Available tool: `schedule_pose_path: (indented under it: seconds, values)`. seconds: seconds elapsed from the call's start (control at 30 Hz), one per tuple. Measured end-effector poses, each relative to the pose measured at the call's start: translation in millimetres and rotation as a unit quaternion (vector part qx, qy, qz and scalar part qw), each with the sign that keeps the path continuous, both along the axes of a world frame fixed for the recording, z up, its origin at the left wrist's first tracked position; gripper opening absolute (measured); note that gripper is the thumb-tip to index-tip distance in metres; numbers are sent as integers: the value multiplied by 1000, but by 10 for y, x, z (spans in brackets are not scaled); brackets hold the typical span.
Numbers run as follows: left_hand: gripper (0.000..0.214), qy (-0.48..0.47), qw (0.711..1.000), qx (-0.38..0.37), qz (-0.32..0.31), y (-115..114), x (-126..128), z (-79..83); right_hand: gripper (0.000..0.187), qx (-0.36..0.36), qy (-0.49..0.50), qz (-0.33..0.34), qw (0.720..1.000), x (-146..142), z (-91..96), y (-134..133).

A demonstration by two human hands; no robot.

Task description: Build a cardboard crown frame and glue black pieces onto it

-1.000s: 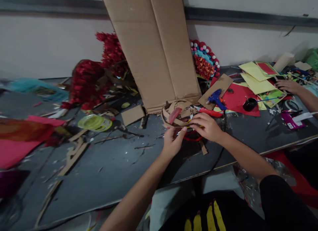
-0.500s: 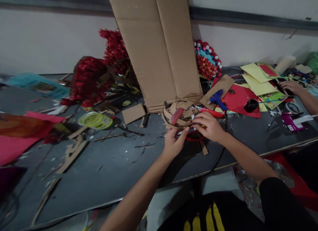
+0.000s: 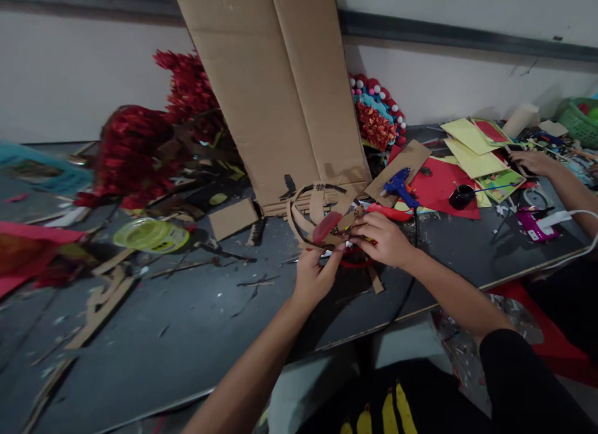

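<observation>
A frame of curved brown cardboard strips (image 3: 312, 211) stands on the dark table (image 3: 196, 322), with a red paper piece (image 3: 326, 226) stuck on it. My left hand (image 3: 314, 276) pinches the lower edge of this frame from below. My right hand (image 3: 380, 237) has its fingers closed on the frame's right side, over a red ring (image 3: 351, 261) lying on the table. Both hands meet at the front of the frame.
A tall cardboard sheet (image 3: 275, 91) leans on the wall behind. Red feathery decorations (image 3: 140, 147), a yellow-green tape roll (image 3: 149, 235) and cardboard scraps (image 3: 100, 300) lie left. A blue glue gun (image 3: 397, 185), red and yellow papers (image 3: 467, 154) and another person's hand (image 3: 532, 162) are right.
The frame has been tipped up a little, showing more of its strips. My hands stay on it; the view has shifted slightly.
</observation>
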State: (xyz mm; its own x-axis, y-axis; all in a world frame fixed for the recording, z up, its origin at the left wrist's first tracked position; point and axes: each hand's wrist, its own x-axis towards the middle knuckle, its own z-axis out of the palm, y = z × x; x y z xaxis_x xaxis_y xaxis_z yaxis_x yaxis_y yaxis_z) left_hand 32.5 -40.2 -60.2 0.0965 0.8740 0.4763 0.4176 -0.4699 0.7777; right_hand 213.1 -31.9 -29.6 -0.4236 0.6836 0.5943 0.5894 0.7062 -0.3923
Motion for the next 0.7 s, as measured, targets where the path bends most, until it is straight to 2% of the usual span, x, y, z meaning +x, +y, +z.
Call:
schedule_pose_path:
  seconds: [0.23,0.43,0.57,0.7]
  values:
    - [23,4,1000,-4,1,-8,2,-1,16,24,14,8,1000,-2,-1,3]
    - [22,25,999,37,3,-19,2,40,14,49,27,13,998,-2,-1,9]
    - [20,33,997,64,2,-19,-1,41,15,43,22,13,999,0,0,8]
    - [23,51,997,55,14,-23,-12,32,18,24,13,11,1000,-1,10,10]
